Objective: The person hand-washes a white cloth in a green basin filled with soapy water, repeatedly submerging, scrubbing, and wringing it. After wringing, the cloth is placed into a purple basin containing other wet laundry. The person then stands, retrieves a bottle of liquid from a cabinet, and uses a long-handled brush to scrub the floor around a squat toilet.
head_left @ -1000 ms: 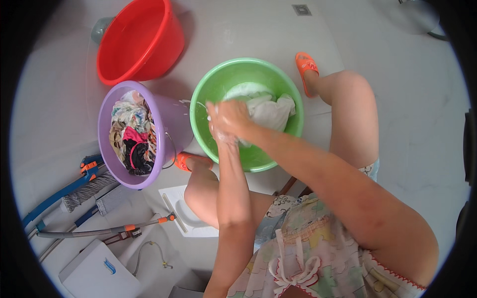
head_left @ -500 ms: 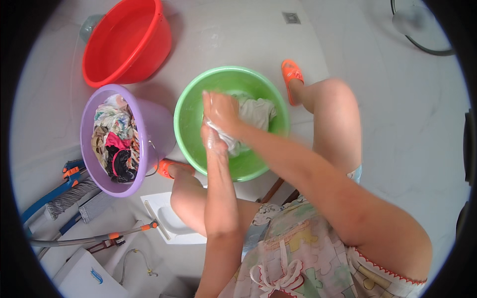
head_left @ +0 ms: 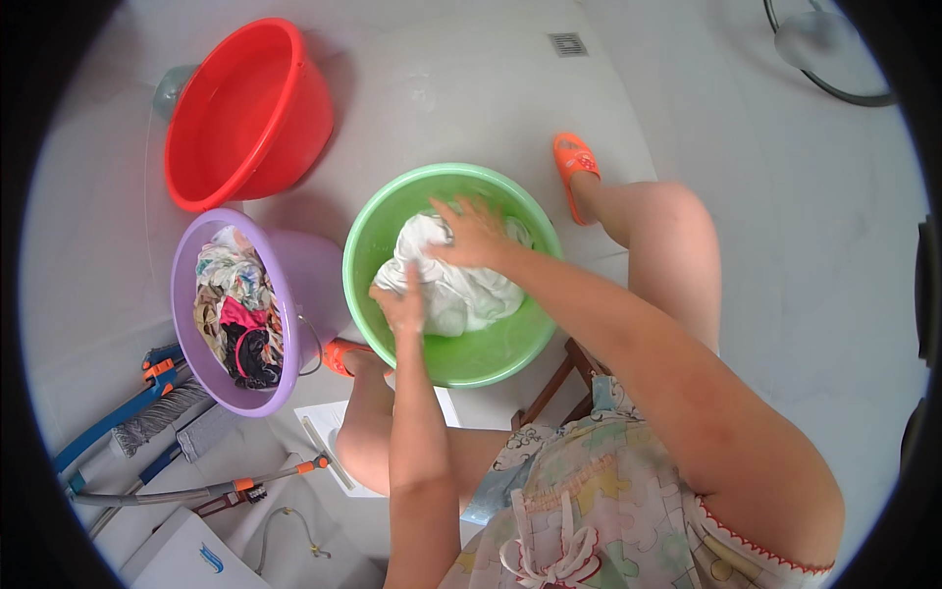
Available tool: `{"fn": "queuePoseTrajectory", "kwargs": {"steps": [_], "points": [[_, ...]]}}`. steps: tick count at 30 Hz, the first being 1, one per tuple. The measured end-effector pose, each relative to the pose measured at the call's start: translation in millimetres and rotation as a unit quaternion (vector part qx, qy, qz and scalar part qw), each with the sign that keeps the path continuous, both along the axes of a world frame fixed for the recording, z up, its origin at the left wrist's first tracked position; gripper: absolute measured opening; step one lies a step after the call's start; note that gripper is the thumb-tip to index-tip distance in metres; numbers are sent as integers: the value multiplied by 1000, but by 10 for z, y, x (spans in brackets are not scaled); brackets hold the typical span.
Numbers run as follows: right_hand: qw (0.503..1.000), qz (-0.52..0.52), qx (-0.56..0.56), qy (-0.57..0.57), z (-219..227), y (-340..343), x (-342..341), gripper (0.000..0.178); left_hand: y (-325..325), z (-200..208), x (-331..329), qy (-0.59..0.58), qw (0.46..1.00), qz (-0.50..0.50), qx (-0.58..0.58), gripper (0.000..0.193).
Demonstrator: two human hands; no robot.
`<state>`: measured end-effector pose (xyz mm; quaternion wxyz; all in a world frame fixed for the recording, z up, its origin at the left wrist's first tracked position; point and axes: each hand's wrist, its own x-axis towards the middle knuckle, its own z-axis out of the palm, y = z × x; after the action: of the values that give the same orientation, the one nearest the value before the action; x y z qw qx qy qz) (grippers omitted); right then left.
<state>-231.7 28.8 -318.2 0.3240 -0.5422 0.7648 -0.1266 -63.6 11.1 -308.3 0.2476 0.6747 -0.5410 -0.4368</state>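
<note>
White boxy container (head_left: 182, 560) at lower left edge, small blue label-like mark (head_left: 212, 560), possibly a logo

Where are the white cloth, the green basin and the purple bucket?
white cloth (head_left: 461, 294), head view, on its middle folds.
green basin (head_left: 491, 358), head view, on its bare inner wall.
purple bucket (head_left: 314, 275), head view, on its outer wall.

A red basin (head_left: 245, 113) sits empty beside a purple basin (head_left: 294, 285) full of mixed laundry (head_left: 234, 319). Mops (head_left: 147, 417) lie at lower left; a fan (head_left: 824, 44) stands far right.
</note>
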Motion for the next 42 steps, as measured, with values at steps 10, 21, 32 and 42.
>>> {"fn": "queuePoseTrajectory", "kwargs": {"steps": [10,21,32,42], "points": [[985,18,137,104,-589,373,329,81,182,-708,-462,-353,912,-198,64,81],[973,-42,218,-66,-1006,224,298,59,170,-1427,-345,-168,960,-145,173,69],[967,37,251,-13,-1277,158,247,47,387,-2176,-236,-198,916,-290,194,63],[948,64,311,-3,-1052,-67,-1143,46,603,-2270,-59,-235,898,-303,214,59]]}}
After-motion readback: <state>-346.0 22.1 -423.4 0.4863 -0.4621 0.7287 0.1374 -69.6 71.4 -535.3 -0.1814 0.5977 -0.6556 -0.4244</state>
